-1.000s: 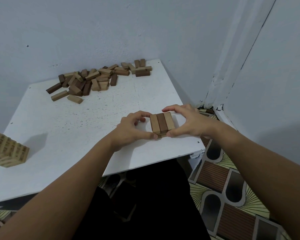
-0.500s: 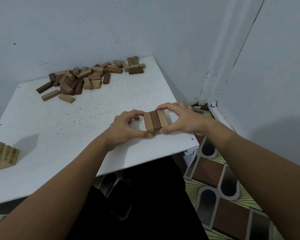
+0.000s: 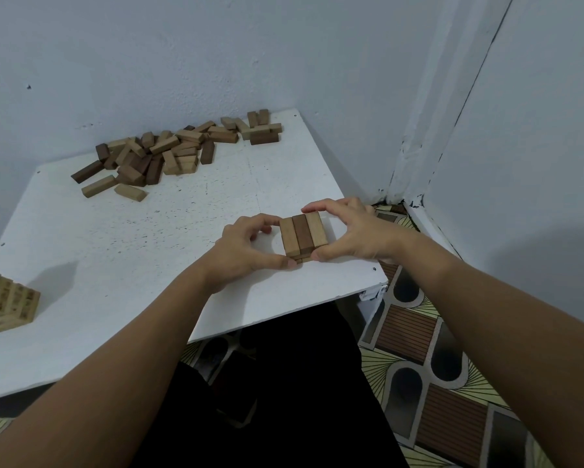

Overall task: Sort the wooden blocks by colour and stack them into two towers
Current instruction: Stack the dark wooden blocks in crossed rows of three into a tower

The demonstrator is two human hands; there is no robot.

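A low stack of brown blocks (image 3: 303, 235) stands near the front right corner of the white table (image 3: 169, 238). Its top layer has three blocks side by side, the middle one darkest, over a lower layer laid crosswise. My left hand (image 3: 246, 248) pinches the stack's left side between thumb and fingers. My right hand (image 3: 348, 231) pinches its right side, fingers curled over the far edge and thumb at the near corner. A pile of loose light and dark blocks (image 3: 169, 150) lies at the table's far edge by the wall.
A stack of light blocks (image 3: 5, 304) stands at the table's left edge, partly cut off by the frame. Walls close in behind and to the right. Patterned floor shows right of the table, and dark-clothed legs are below it.
Both hands have stayed around the low stack, with only slight finger adjustment. The head camera shifted a little.
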